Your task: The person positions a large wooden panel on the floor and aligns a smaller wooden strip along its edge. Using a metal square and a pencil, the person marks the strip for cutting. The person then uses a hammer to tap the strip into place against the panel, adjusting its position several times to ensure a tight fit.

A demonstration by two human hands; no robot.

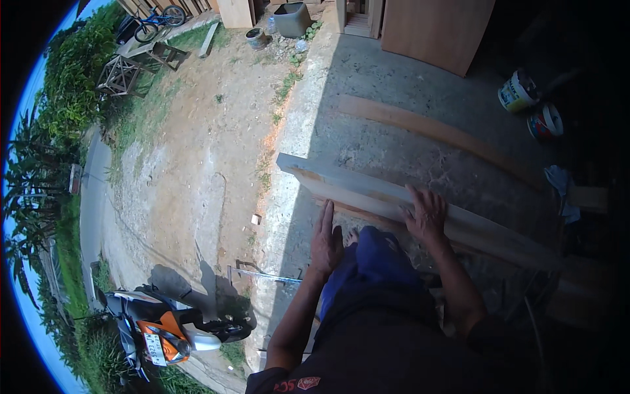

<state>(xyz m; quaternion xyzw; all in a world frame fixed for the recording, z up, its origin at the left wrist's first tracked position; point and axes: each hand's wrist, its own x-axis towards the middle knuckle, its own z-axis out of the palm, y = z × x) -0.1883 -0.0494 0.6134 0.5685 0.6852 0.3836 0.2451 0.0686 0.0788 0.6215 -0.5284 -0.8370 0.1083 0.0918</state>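
A long wooden board (pixel 354 186) stretches across in front of my legs, running from the middle toward the lower right. My right hand (pixel 428 217) rests on it with fingers spread, the thumb toward my side. To the left, my left hand (pixel 325 246) is flat, fingers straight and pointing at the board, holding nothing. Whether its fingertips touch the board or the reddish wooden strip (pixel 354 211) along the near side, I cannot tell. The far right end of the board fades into shadow.
Another plank (pixel 420 123) lies on the concrete floor beyond. Two paint buckets (pixel 517 92) (pixel 545 122) stand at right, above a pale blue cloth (pixel 558 180). A large wooden panel (pixel 436 33) is at the back. An orange and white motorbike (pixel 164 331) is parked at lower left.
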